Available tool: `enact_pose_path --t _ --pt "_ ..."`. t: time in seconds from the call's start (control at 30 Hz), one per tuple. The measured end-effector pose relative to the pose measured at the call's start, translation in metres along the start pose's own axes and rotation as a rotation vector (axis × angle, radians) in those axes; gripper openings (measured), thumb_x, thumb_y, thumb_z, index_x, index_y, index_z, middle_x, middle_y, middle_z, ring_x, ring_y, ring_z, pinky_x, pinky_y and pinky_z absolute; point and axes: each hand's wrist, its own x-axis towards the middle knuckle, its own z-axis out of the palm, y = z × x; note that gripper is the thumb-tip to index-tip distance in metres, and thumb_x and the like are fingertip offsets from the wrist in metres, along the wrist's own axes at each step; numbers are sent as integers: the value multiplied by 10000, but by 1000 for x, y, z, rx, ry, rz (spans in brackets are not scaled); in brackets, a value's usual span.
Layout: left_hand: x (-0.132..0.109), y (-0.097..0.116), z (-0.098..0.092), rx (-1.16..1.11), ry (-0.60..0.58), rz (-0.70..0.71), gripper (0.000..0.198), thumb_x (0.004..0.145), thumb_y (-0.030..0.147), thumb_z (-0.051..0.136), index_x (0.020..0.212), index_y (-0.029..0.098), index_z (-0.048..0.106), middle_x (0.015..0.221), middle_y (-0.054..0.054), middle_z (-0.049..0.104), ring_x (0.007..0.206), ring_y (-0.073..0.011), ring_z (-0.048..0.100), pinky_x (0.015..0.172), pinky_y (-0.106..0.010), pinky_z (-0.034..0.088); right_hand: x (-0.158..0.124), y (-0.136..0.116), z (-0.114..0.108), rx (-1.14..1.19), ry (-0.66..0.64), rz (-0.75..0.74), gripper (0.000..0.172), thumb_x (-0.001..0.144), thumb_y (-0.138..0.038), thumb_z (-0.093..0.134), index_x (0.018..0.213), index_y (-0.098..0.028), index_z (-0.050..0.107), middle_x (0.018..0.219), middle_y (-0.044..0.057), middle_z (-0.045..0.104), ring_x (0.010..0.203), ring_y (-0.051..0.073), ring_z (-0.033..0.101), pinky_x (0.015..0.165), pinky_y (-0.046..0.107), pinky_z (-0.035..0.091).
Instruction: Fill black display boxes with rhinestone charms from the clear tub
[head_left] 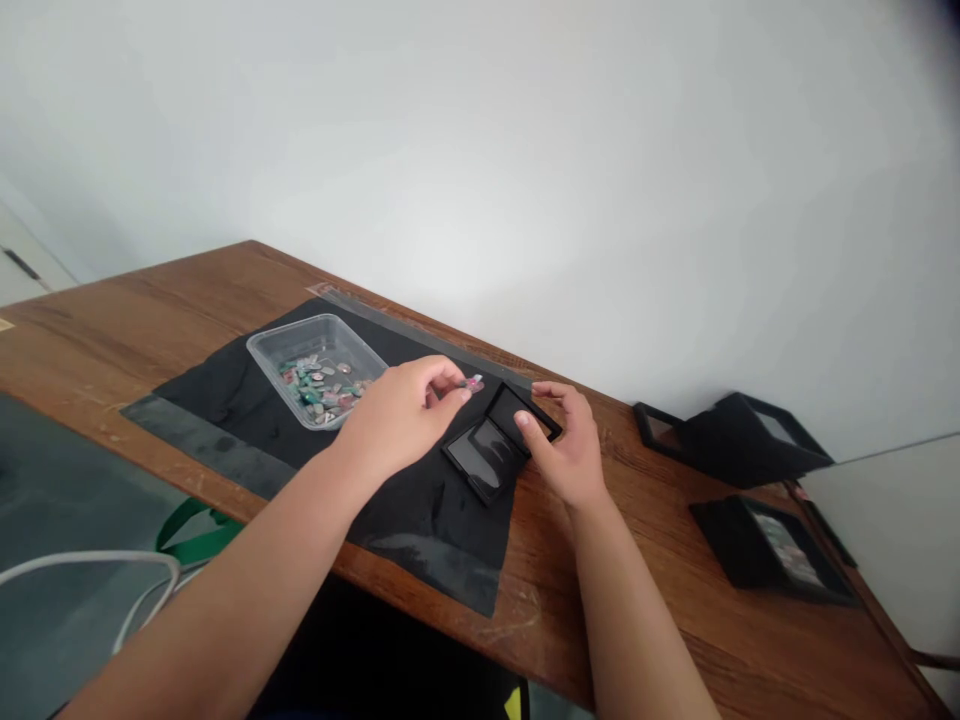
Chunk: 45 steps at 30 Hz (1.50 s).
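Note:
Between the thumb and fingertips of my left hand point(409, 405) is a small pink and clear piece point(474, 382), perhaps a polished stone; it is too small to identify for certain. An opened black display case point(487, 455) rests at the right side of the black mat point(420, 520), its clear window panel facing up. My right hand point(568, 445) curls around the far right part of this case, thumb over its edge and fingers behind. Left of my left hand stands a clear plastic tub point(259, 350) with many small green, pink and grey stones inside.
On the right of the wooden table point(637, 560) are a large black box point(750, 440), a small black frame point(660, 430) and another black case point(787, 550) with a coloured window. A white wall point(480, 180) stands behind. A green strap point(199, 540) and white cable point(90, 557) lie at lower left.

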Motion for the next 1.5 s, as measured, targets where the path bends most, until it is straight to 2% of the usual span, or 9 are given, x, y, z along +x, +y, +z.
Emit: enact_pose_path --t 0.13,0.23,0.37,0.57,1.03,1.13,1.23,1.37,1.5 --pt "3 8 17 -7 -26 47 175 912 368 583 933 234 695 908 -25 756 746 -191 653 664 -304 480 2 -6 -5 -7 1 -148 283 950 -391 595 1191 -254 647 1176 92 682 1140 279 600 1029 492 434" --pt "3 4 30 -78 -33 85 164 927 362 578 954 237 681 911 -11 751 735 -175 649 669 -293 477 4 -11 -6 -7 5 -163 238 983 -372 540 1127 -279 706 1144 71 703 1137 275 612 1029 499 432" --pt "0 -2 43 -87 -22 177 124 946 323 572 964 240 662 889 15 735 738 -152 627 680 -276 453 4 -17 -3 4 18 -181 187 945 -368 621 1053 -281 745 1105 61 722 1113 273 627 1032 498 444" --pt "-1 -7 49 -103 -123 255 103 945 304 586 911 237 657 825 26 702 694 -139 585 639 -263 416 2 -21 3 85 -30 -139 133 938 -317 636 882 -287 752 967 29 762 1065 261 655 1030 501 474" --pt "-2 -25 55 -260 -120 227 75 913 280 630 932 231 684 814 31 704 700 -125 599 689 -254 456 2 -25 8 164 18 -155 150 934 -216 639 802 -248 701 859 27 712 895 212 640 881 422 492" --pt "-2 -29 56 -189 -70 245 83 921 275 626 961 239 690 851 25 723 758 -138 639 711 -262 466 1 -24 8 169 22 -161 150 933 -191 645 802 -244 695 857 24 708 898 205 632 884 417 481" --pt "0 -33 58 2 -32 262 104 923 260 626 984 243 710 888 3 742 826 -176 666 757 -306 470 1 -23 7 159 37 -161 148 932 -178 646 806 -243 689 860 22 711 899 204 632 887 419 480" --pt "1 -35 62 259 -96 318 109 916 214 628 940 228 733 926 -18 761 920 -239 653 828 -394 455 2 -22 8 135 48 -154 151 927 -176 652 795 -240 685 859 22 715 895 205 632 887 422 481" --pt "-1 -36 64 349 -108 341 124 913 210 631 940 245 747 989 -14 757 1021 -272 617 864 -438 437 1 -22 9 159 51 -132 165 925 -179 652 775 -238 687 867 23 714 903 203 633 894 420 481"
